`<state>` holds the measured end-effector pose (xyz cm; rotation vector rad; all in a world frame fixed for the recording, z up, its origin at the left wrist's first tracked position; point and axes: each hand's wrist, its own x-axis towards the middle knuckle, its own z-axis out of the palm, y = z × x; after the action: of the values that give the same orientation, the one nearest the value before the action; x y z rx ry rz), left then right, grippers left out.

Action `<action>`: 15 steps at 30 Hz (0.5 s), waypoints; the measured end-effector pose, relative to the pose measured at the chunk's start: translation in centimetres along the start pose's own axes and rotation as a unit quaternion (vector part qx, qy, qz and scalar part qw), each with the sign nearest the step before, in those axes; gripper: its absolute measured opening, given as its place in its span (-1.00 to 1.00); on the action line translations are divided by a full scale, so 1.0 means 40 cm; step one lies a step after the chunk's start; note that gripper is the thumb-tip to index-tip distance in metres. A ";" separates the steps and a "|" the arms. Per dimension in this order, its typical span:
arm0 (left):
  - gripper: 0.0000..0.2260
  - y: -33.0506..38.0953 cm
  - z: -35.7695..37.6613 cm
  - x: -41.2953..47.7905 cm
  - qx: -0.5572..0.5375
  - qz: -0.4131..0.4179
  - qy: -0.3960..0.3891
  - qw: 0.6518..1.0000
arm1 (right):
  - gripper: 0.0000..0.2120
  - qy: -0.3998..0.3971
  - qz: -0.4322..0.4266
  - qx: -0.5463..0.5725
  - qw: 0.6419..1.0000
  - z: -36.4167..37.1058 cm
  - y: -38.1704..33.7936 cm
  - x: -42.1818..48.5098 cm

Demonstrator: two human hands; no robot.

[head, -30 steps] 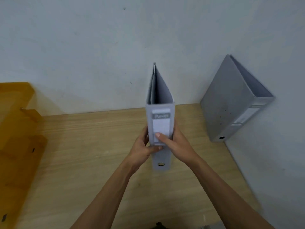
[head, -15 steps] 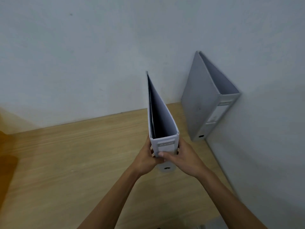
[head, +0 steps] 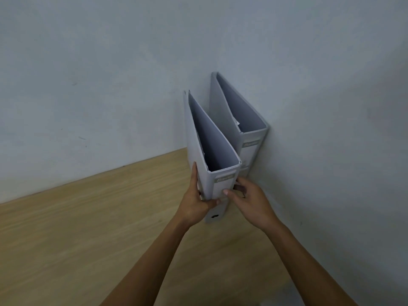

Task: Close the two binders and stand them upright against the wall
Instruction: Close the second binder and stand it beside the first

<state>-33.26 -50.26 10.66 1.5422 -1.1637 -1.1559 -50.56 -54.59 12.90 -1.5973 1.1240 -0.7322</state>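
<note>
**Second binder being set beside the first**

Both hands clamp the near binder (head: 212, 151) at the lower part of its spine. The left hand (head: 196, 202) wraps the left cover with the thumb up along it; the right hand (head: 249, 199) has its thumb across the spine label and its fingers tucked round the right side, into the slot between the two binders. Holding it low at the spine likely keeps the covers shut and lets the base be steered. The binder is upright, its foot on or just above the table (head: 88, 228); which one I cannot tell.

The far binder (head: 251, 129) already stands closed in the corner, its right cover against the right wall (head: 331, 151) and its far edge toward the back wall (head: 110, 85).

Room is tight on the right: only a narrow gap separates the binders, and the right fingers fill its near end, so they would have to slip out before the covers can meet. To the left and near, the table lies open.
</note>
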 end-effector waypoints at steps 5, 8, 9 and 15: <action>0.11 0.008 0.014 0.057 0.010 -0.009 0.013 1.000 | -0.70 0.035 -0.010 0.000 0.999 -0.021 0.024 0.057; 0.11 0.009 0.013 0.086 0.021 -0.013 0.018 1.000 | -0.67 0.044 -0.004 0.004 0.999 -0.025 0.049 0.091; 0.11 0.008 0.012 0.094 0.023 -0.015 0.017 0.999 | -0.66 0.044 -0.001 0.008 0.999 -0.026 0.055 0.100; 0.10 0.008 0.013 0.145 0.046 -0.029 0.020 0.998 | -0.74 0.069 0.020 0.037 0.997 -0.040 0.060 0.149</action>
<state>-33.04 -56.03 9.87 1.6714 -1.1674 -1.1176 -50.42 -60.82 10.69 -1.4756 1.2116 -0.8582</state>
